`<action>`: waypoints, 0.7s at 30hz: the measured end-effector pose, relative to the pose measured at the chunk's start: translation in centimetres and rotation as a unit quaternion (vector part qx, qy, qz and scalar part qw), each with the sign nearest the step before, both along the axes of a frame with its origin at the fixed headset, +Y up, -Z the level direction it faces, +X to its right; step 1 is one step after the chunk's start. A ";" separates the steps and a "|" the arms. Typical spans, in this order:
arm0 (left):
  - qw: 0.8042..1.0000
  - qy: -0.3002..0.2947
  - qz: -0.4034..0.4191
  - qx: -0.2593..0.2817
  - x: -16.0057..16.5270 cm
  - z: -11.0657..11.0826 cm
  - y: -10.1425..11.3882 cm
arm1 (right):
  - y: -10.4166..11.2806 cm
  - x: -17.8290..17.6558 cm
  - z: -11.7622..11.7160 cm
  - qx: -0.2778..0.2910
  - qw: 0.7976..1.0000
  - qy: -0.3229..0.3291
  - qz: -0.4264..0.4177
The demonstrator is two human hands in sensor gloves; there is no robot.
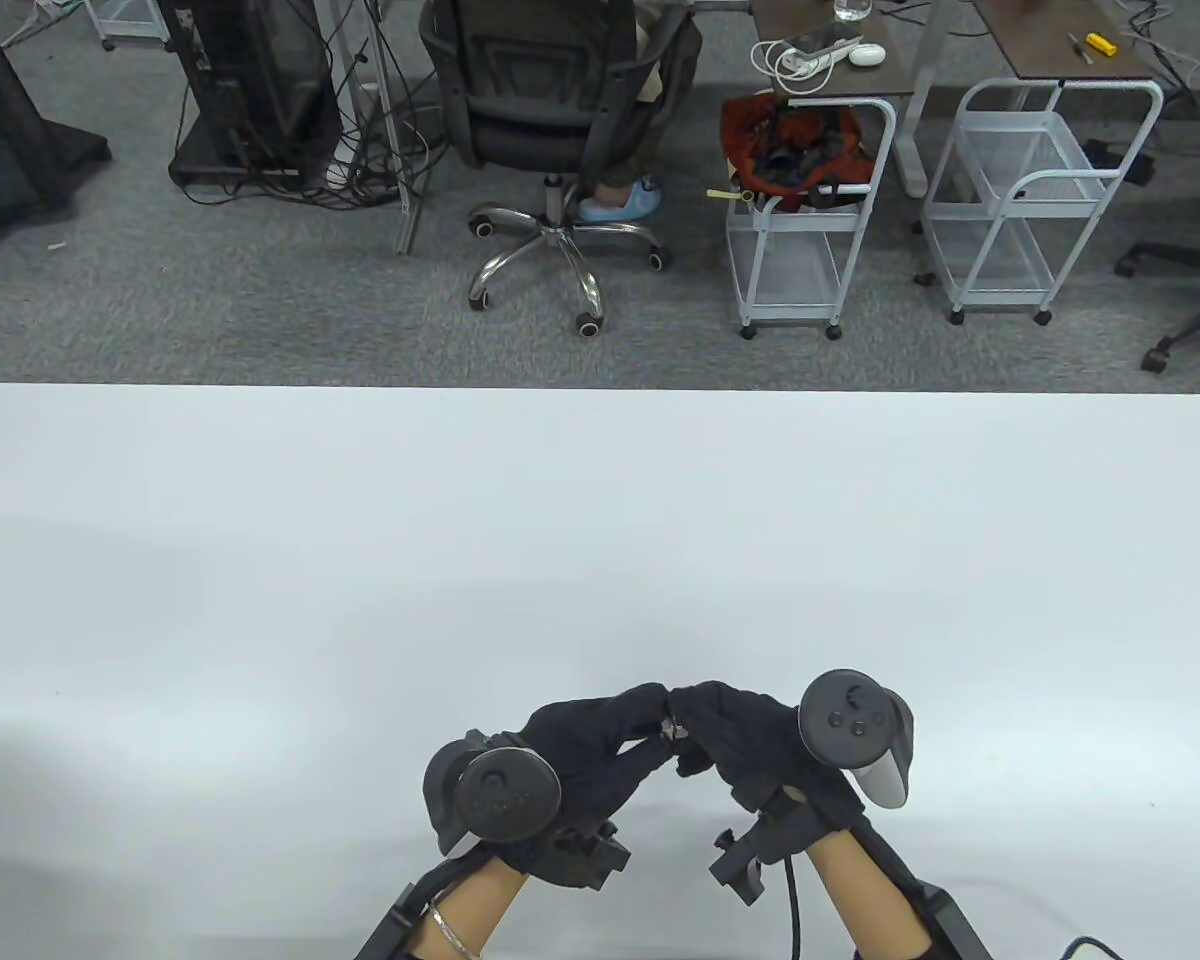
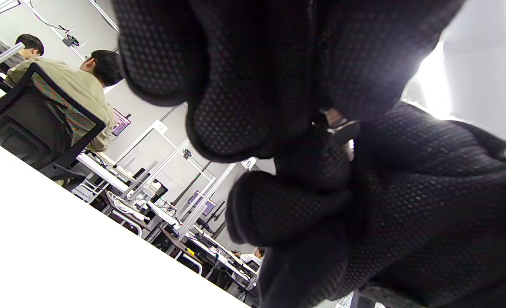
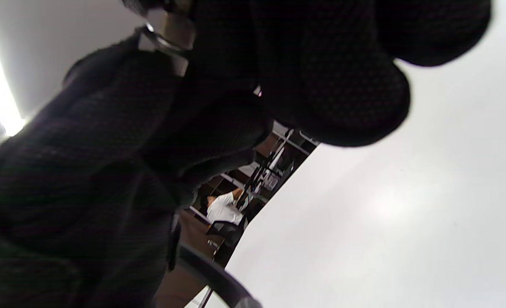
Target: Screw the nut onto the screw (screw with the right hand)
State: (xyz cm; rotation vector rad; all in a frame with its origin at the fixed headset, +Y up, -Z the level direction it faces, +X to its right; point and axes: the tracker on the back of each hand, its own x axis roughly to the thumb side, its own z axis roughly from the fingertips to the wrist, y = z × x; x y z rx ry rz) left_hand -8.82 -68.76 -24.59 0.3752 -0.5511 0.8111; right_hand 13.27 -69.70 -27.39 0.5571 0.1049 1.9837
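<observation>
In the table view my two gloved hands meet fingertip to fingertip a little above the white table (image 1: 600, 560), near its front edge. A small metal screw and nut (image 1: 671, 726) show as a glint between the fingertips, mostly hidden by them. My left hand (image 1: 650, 718) pinches the screw end. My right hand (image 1: 692, 728) pinches the nut end. In the left wrist view a bit of metal (image 2: 338, 127) peeks out between the fingers. In the right wrist view a pale metal shaft with a ring (image 3: 167, 38) shows at the top left.
The white table stretches wide and bare ahead of the hands. Beyond its far edge stand an office chair (image 1: 560, 110), two white wire carts (image 1: 810, 230) and cables on grey carpet.
</observation>
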 end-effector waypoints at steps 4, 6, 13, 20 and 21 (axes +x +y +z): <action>1.000 0.003 0.003 0.005 -0.1 0.1 0.2 | 0.5 -0.1 0.1 -0.001 0.999 0.038 0.030; 1.000 -0.005 0.006 0.009 0.0 0.2 0.4 | 0.6 0.0 0.2 0.035 0.999 -0.011 0.016; 1.000 0.002 -0.002 0.012 0.0 0.2 0.4 | 0.5 -0.1 0.1 -0.017 0.998 0.051 0.020; 1.000 -0.005 0.002 0.013 0.1 0.3 0.5 | 0.4 0.1 0.1 0.009 1.000 0.010 -0.003; 1.000 0.002 0.000 0.013 0.0 0.3 0.5 | 0.4 0.0 0.1 -0.001 1.000 0.028 -0.002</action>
